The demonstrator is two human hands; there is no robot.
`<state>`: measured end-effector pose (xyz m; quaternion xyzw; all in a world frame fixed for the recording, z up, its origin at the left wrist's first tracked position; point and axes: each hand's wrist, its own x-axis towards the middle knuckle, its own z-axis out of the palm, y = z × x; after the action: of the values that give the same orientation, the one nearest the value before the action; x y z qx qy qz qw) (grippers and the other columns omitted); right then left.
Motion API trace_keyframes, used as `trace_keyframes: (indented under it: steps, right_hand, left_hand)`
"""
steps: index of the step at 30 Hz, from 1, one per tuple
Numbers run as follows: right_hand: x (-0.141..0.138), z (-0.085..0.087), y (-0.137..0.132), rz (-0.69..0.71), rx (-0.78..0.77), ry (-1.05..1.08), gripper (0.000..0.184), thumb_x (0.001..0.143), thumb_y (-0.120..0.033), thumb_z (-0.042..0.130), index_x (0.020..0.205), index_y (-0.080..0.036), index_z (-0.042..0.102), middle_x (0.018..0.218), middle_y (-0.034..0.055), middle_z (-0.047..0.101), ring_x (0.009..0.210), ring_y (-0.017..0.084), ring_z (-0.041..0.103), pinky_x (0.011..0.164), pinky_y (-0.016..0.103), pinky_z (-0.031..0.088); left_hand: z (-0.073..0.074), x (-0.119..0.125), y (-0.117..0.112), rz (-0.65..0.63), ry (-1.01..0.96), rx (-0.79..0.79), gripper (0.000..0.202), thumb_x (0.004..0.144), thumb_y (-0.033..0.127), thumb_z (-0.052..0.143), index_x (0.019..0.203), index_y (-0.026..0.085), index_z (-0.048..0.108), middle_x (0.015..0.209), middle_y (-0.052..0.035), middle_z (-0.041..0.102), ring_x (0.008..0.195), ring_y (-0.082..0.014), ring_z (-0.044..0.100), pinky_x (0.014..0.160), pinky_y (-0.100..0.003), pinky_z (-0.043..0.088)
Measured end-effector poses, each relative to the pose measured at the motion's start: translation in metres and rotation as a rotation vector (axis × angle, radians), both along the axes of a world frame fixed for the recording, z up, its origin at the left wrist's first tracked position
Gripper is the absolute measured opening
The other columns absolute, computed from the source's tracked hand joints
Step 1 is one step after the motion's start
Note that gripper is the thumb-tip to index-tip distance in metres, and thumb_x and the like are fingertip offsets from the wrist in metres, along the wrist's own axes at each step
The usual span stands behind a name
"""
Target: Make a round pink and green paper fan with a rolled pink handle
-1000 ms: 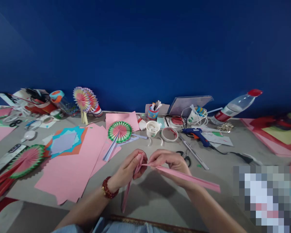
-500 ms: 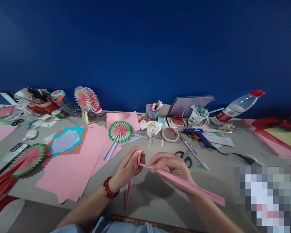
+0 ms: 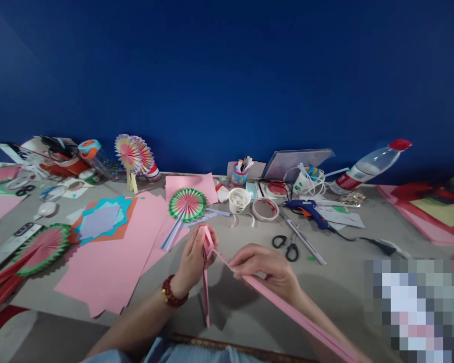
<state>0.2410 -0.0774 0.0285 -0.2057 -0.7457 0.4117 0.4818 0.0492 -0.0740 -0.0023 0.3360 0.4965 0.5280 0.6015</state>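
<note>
A long folded pink paper strip (image 3: 283, 301) runs between my two hands above the table. My left hand (image 3: 194, 254), with a red beaded bracelet (image 3: 173, 292) at the wrist, is closed round a looped part of the strip, and one end hangs down below it. The fingertips of my right hand (image 3: 263, 266) pinch the strip farther along; its long end slopes down past my right forearm. Beyond my hands lies a green-edged pink pleated paper fan (image 3: 187, 205). Black-handled scissors (image 3: 286, 247) rest just past my right hand.
Pink sheets (image 3: 113, 272) and a second paper fan (image 3: 45, 247) lie at the left. Across the back stand a paper cup (image 3: 239, 200), a tape roll (image 3: 265, 208), a blue glue gun (image 3: 310, 212) and a tilted bottle (image 3: 366, 169). A craft knife (image 3: 306, 242) lies right of the scissors.
My left hand has moved slightly left and up with the loop, and the hanging end has swung right. The end past my right hand now points more steeply down, toward me.
</note>
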Motion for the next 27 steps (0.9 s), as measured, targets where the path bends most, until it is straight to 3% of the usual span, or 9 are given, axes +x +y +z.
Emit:
trace_keyframes:
  steps: [4, 9, 17, 22, 24, 27]
  right_hand:
    - [-0.001, 0.006, -0.003, -0.016, 0.045, -0.009, 0.007, 0.092, -0.022, 0.068, 0.094, -0.021, 0.075, 0.091, 0.0075, 0.074, 0.079, 0.015, 0.071, 0.072, 0.024, 0.055]
    - [0.002, 0.010, -0.009, 0.002, 0.037, 0.040, 0.010, 0.093, -0.026, 0.067, 0.094, -0.021, 0.075, 0.088, 0.0080, 0.075, 0.077, 0.016, 0.072, 0.069, 0.025, 0.056]
    - [0.011, -0.008, -0.013, -0.203, -0.186, 0.134, 0.008, 0.091, -0.016, 0.067, 0.092, -0.022, 0.072, 0.090, 0.0062, 0.073, 0.083, 0.018, 0.071, 0.071, 0.029, 0.058]
    - [0.005, -0.021, -0.018, -0.310, -0.280, 0.198, 0.010, 0.094, -0.015, 0.061, 0.098, -0.023, 0.067, 0.100, 0.0066, 0.071, 0.082, 0.018, 0.071, 0.074, 0.032, 0.059]
    - [0.004, -0.023, -0.020, -0.362, -0.236, 0.185, 0.009, 0.093, -0.016, 0.062, 0.097, -0.023, 0.066, 0.100, 0.0069, 0.070, 0.083, 0.018, 0.071, 0.074, 0.032, 0.058]
    - [0.003, -0.026, -0.023, -0.423, -0.118, 0.134, 0.014, 0.091, -0.013, 0.062, 0.097, -0.024, 0.067, 0.101, 0.0074, 0.071, 0.090, 0.021, 0.070, 0.076, 0.033, 0.057]
  left_hand:
    - [0.000, 0.000, 0.006, 0.041, -0.111, -0.018, 0.044, 0.089, 0.062, 0.055, 0.092, 0.019, 0.057, 0.066, 0.0034, 0.051, 0.047, -0.0049, 0.035, 0.038, -0.011, 0.022]
    - [-0.001, -0.007, 0.015, 0.024, -0.251, 0.068, 0.031, 0.091, 0.049, 0.057, 0.093, 0.019, 0.054, 0.067, 0.0050, 0.053, 0.039, -0.0021, 0.028, 0.037, -0.015, 0.020]
    - [-0.001, -0.010, 0.012, -0.046, -0.292, 0.098, 0.031, 0.090, 0.049, 0.062, 0.096, 0.020, 0.052, 0.071, 0.0066, 0.050, 0.038, -0.0003, 0.034, 0.036, -0.013, 0.018]
    - [-0.003, -0.008, 0.007, -0.127, -0.281, 0.137, 0.026, 0.091, 0.042, 0.062, 0.102, 0.022, 0.049, 0.076, 0.0058, 0.054, 0.041, -0.0043, 0.048, 0.035, -0.014, 0.031]
    - [-0.004, -0.007, 0.006, -0.161, -0.294, 0.173, 0.026, 0.092, 0.043, 0.061, 0.101, 0.023, 0.048, 0.079, 0.0042, 0.055, 0.045, -0.0078, 0.054, 0.034, -0.017, 0.036]
    - [-0.006, -0.006, 0.007, -0.210, -0.296, 0.206, 0.025, 0.092, 0.042, 0.061, 0.101, 0.022, 0.048, 0.088, 0.0003, 0.059, 0.065, -0.0154, 0.066, 0.043, -0.024, 0.051]
